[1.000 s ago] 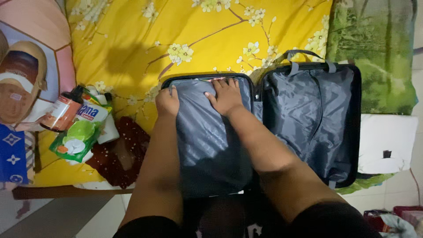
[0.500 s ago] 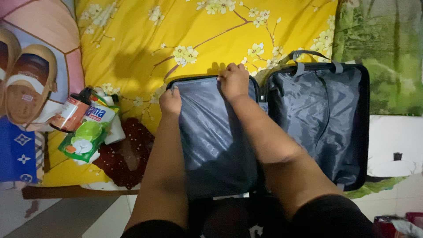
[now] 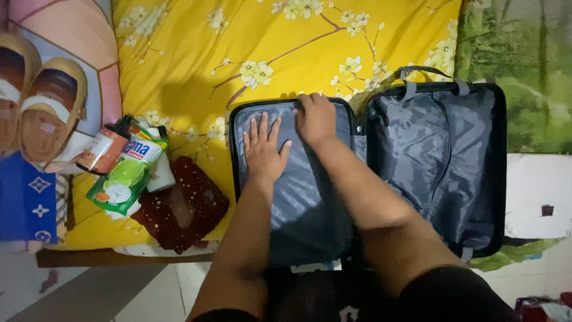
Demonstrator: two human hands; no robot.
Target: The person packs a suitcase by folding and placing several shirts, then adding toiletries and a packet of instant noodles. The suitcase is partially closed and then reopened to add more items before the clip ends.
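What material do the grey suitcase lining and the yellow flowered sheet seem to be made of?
Suitcase lining: likely thin synthetic fabric such as polyester, grey with a slight sheen and soft creases. Yellow flowered sheet: apparently woven cotton or a blend, matte, printed, with gentle folds.

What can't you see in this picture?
- Head view: what is under the grey liner of the suitcase is hidden by the liner, the left hand and the right hand.
- Suitcase's near edge: hidden by both forearms.
- Dark bottle: partly covered by the green pouch.
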